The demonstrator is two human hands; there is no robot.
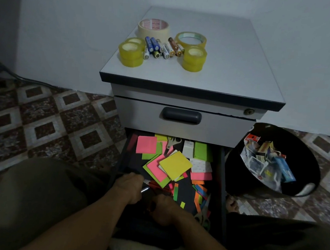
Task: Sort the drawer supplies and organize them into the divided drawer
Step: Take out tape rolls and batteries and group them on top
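**A:** What is the setting?

**B:** A dim room with a patterned tile floor and a pale wall. A small grey cabinet stands at centre, its lower drawer pulled out toward the viewer.

**A:** What are the fingers doing?

**B:** The left hand reaches into the drawer's near end, fingers curled over some dark pens; one silver tip shows at its 3 o'clock. The right hand, just beside it at 4 o'clock, is closed in a loose fist. What it holds, I cannot tell.

**A:** And around the hands?

**B:** At 12 o'clock lie loose sticky notes in pink, green and yellow, with scissors at the drawer's far end. Coloured paper strips scatter at 3 o'clock.

**A:** Farther out?

**B:** On the cabinet top, tape rolls ring a cluster of batteries. At the cabinet's 4 o'clock stands a black bin with packaging inside.
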